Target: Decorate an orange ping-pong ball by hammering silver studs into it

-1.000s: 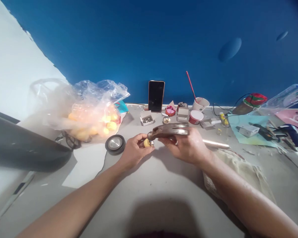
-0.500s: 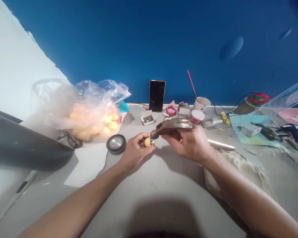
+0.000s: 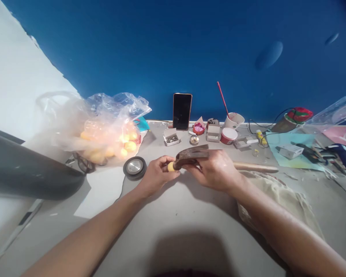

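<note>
Between the fingers of my left hand (image 3: pixel 158 172) is a small yellow ball (image 3: pixel 170 166), its right side hidden by the hammer. My right hand (image 3: pixel 217 169) is closed around a claw hammer (image 3: pixel 192 154) close to its head, the wooden handle running out to the right. The hammer's face meets the ball's right side. Just left of my left hand lies a round dark dish with a metal centre (image 3: pixel 135 166). Beyond the hands stand a small open box of metal studs (image 3: pixel 171 138) and a studded ball (image 3: pixel 194 139).
A phone (image 3: pixel 182 111) leans on the blue wall. A clear bag of yellow balls (image 3: pixel 109 134) lies at left, near a dark cylinder (image 3: pixel 29 165). Behind the hammer are a lidded tub (image 3: pixel 228 135) and a paper cup (image 3: pixel 235 120). A cloth (image 3: pixel 272 192) lies under my right forearm.
My right hand has brought the hammer head down and left onto the ball, covering the shiny metal pieces seen on it before. My left hand has stayed nearly still.
</note>
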A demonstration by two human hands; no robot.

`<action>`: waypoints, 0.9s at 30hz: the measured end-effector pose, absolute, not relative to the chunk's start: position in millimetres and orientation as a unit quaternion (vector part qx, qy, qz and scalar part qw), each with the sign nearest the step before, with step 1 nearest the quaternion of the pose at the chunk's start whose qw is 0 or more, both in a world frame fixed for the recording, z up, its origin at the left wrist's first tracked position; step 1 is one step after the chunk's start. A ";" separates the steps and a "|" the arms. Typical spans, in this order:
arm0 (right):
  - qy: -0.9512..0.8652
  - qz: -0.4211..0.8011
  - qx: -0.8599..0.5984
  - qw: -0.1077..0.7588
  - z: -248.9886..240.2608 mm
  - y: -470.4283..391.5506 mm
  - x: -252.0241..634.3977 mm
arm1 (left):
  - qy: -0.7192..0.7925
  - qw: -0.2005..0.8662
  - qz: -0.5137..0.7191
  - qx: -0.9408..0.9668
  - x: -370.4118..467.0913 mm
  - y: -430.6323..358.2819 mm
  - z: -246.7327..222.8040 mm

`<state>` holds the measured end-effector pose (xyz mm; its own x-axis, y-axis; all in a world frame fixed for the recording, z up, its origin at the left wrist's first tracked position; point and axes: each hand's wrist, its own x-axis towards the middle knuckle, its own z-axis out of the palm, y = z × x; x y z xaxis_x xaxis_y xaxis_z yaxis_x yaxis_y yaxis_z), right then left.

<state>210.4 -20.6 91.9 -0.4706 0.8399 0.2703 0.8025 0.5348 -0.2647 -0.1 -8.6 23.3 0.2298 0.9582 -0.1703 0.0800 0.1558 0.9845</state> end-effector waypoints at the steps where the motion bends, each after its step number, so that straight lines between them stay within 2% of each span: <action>1: -0.856 0.051 -0.480 0.185 92.1 -20.5 210.8 | 0.491 0.579 0.375 0.531 -0.4 -8.4 23.5; 5: -0.842 0.028 -0.478 0.248 91.8 -19.9 212.4 | 0.487 0.577 0.364 0.546 -1.1 -8.6 23.3; 10: -0.843 0.035 -0.506 0.177 90.6 -17.7 213.6 | 0.493 0.559 0.356 0.564 0.0 -10.4 24.7; 15: -0.833 0.038 -0.492 0.251 95.6 -18.0 217.0 | 0.485 0.552 0.362 0.574 0.3 -10.1 22.9; 19: -0.837 0.037 -0.516 0.179 93.9 -17.0 217.4 | 0.494 0.576 0.366 0.539 -0.3 -9.5 22.8; 24: -0.833 0.039 -0.509 0.215 91.8 -18.2 217.0 | 0.488 0.576 0.366 0.544 -0.1 -9.4 24.7; 27: -0.840 0.057 -0.506 0.188 91.4 -18.9 214.8 | 0.486 0.572 0.366 0.550 0.0 -9.0 24.6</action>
